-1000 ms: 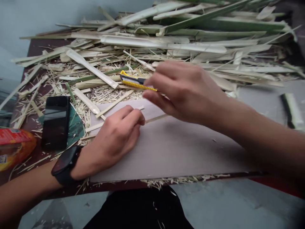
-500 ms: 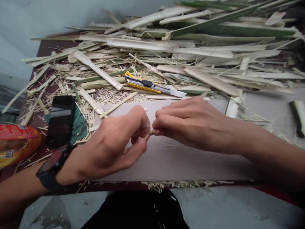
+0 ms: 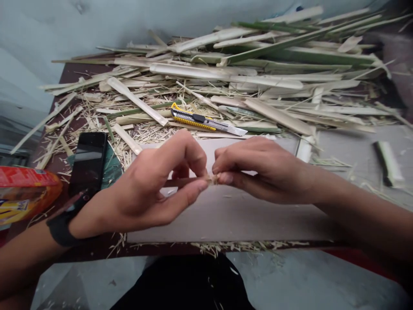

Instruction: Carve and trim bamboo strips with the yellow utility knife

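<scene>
Over the grey board [image 3: 193,224], both hands meet at a small tan, fibrous piece [image 3: 213,179] whose exact kind is too small to make out. My left hand [image 3: 151,185] is closed, pinching its left end between thumb and fingertips. From the other side, my right hand [image 3: 267,170] grips the right end with thumb and bent fingers. Most of the piece is hidden by the fingertips. Just beyond the hands lies a yellow and black utility knife [image 3: 206,121], its blade extended and pointing right.
Split bamboo strips [image 3: 226,73] and shavings [image 3: 145,131] cover the back of the dark table. At left are a black phone [image 3: 88,161] on a green sheet [image 3: 111,168] and a bottle with a red label [image 3: 27,193]. A short bamboo piece [image 3: 389,163] lies at right.
My right thumb has come into view against the tan piece, and more of that piece shows between the hands. The left fingers have opened into a wider arch. The camera view has shifted slightly.
</scene>
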`<state>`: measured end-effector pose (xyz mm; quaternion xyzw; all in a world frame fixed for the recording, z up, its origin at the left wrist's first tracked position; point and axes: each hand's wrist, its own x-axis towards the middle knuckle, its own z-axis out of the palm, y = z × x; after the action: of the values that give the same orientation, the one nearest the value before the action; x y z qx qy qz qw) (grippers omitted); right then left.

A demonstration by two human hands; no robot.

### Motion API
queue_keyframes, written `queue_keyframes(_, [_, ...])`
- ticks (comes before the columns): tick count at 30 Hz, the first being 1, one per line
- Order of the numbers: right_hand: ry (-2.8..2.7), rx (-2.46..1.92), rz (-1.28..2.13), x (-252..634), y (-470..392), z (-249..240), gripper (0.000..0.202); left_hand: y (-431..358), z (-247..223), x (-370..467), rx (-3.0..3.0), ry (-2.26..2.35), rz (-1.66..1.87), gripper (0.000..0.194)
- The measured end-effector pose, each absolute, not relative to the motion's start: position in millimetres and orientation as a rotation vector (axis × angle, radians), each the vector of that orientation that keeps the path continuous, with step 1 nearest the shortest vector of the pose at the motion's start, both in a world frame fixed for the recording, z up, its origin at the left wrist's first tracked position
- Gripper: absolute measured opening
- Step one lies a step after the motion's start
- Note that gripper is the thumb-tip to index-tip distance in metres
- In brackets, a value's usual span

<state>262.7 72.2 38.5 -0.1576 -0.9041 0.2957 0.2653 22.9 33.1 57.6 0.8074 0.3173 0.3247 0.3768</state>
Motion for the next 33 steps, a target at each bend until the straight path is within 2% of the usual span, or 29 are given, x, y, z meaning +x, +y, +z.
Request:
queue_keyframes(4, [-2.573,-0.521,0.21,266.1,76.7,31.6,0.019,37.2,56.6,22.3,2.184,1.06,0.816,0.012])
queue_keyframes(8, [-2.596,-0.585,-0.349,265.0,75.2,31.5,0.02,40.4,52.6,22.1,2.371,1.118,0.858,0.011])
queue_keyframes(11, [-2.617,-0.642,-0.538,262.4,70.9,37.0,0.015,41.8,49.2,20.1,2.633,1.085,0.829,0.007])
queue_keyframes(16, [-2.69,-0.58,-0.722,262.6,69.3,42.4,0.008,46.0,48.4,15.5,2.906,0.945,0.618,0.023])
queue_keyframes(18, [-2.757,-0.466,-0.658,264.4,71.5,41.7,0.01,47.8,50.0,14.6,2.95,0.825,0.489,0.025])
queue_keyframes(21, [-2.9,-0.316,-0.374,266.8,74.6,39.5,0.017,49.0,51.1,13.8,2.891,0.702,0.366,0.026])
queue_keyframes(25, [-2.974,-0.278,0.289,266.1,72.8,40.0,0.023,48.5,51.1,13.1,2.66,0.579,0.374,0.024])
queue_keyframes(29, [-2.813,-0.173,1.037,260.0,65.0,48.4,0.024,47.5,56.4,15.7,2.333,0.387,0.335,0.015])
queue_keyframes(31, [-2.729,-0.096,1.266,257.2,61.9,52.1,0.024,46.8,60.3,18.0,2.158,0.35,0.303,0.016])
queue_keyframes(33, [-2.704,-0.087,1.331,256.6,61.5,52.6,0.024,46.6,62.8,19.8,2.067,0.379,0.296,0.017])
